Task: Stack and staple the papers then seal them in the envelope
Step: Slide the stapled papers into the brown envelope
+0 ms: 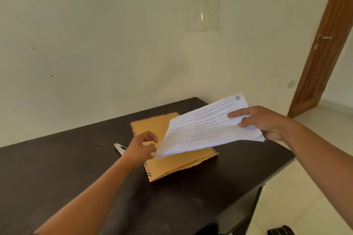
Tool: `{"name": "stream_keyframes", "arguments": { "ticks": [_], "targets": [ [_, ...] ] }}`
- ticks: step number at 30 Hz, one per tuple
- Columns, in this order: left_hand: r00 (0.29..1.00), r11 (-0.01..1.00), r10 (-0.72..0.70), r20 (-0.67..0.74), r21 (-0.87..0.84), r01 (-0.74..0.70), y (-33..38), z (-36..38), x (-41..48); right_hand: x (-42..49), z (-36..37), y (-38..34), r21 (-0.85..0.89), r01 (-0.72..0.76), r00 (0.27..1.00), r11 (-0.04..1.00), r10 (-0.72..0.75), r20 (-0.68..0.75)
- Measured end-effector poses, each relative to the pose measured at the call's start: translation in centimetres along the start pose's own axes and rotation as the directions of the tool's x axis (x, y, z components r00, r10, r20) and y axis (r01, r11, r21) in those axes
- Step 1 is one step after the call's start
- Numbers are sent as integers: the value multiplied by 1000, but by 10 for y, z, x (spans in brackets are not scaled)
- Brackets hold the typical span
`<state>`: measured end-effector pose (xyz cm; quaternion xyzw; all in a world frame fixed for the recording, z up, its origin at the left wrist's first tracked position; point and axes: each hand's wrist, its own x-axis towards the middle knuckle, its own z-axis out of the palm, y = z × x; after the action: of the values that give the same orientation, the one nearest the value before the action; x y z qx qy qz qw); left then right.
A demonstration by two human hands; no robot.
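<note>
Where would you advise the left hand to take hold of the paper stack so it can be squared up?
Probably the drooping lower-left corner of the paper stack, coming in from the left. The right hand already pinches the right edge, so that far corner sags unsupported above the envelope. The left hand sits right beside it, fingers curled; a thumb-over, fingers-under grip there should level the sheets.

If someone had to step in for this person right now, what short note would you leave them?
Right hand: grips the stack of papers by its right edge, held above the envelope.
Left hand: fingers curled at the stack's lower left corner; grip unclear.
Envelope: flat on the dark table, flap state unclear.
Stapler: on the table, partly behind the left hand.
Done: papers gathered. Whether stapled, cannot tell.
Left: staple if needed, insert, seal.
</note>
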<state>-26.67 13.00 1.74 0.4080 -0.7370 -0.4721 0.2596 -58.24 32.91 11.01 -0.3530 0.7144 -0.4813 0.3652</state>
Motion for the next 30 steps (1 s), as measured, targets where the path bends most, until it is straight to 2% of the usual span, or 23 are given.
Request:
{"name": "stream_keyframes", "arguments": {
  "ticks": [3,4,6,11,14,17,20,26,30],
  "targets": [
    [952,932,29,303,337,-135,-5,20,-12,-16,-37,13,-31,-25,997,999,22,-79],
    [927,879,26,373,434,-200,-9,24,-15,-21,-45,16,-37,-26,995,999,22,-101],
    [902,782,39,429,549,-295,-13,29,-18,-31,-52,22,-37,-21,991,999,16,-131],
    [898,648,67,434,665,-370,-14,32,-19,-49,-51,30,-33,-5,984,999,-1,-177],
    [880,515,93,466,734,-443,-12,35,-20,-56,-55,35,-11,-3,984,1000,1,-177],
    [860,384,121,495,776,-501,-12,38,-19,-63,-63,39,-16,-28,987,999,25,-159],
    [867,294,170,468,816,-498,-13,43,-22,-70,-74,44,-86,-69,994,994,61,-92],
    [860,278,318,399,828,-487,-16,51,-23,-64,-91,62,-45,-109,992,993,112,63],
    [865,293,346,363,834,-467,-12,50,-23,-55,-96,68,-82,-128,988,988,134,75]
  ]
}}
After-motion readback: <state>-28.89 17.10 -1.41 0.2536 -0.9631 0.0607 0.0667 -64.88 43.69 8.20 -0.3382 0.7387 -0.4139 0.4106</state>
